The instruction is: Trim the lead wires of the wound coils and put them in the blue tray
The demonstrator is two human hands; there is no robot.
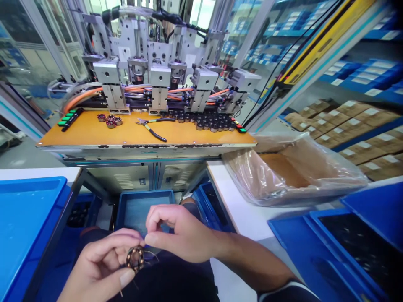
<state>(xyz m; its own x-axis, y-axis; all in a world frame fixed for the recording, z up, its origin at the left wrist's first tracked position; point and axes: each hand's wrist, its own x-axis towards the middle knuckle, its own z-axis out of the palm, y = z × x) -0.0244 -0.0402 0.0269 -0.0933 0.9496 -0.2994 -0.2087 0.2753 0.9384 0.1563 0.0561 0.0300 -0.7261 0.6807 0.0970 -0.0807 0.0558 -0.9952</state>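
Observation:
My left hand holds a small round wound coil part with copper windings between thumb and fingers, low in the view above my lap. My right hand is curled, its thumb and forefinger pinched together right at the top edge of the coil, where thin wire ends stick out. Whether the pinch grips a wire I cannot make out.
An orange work plate carries pliers, a few loose coils and a row of many dark coils under a clamping machine. A blue tray lies left, blue bins right, a bag-lined carton beyond.

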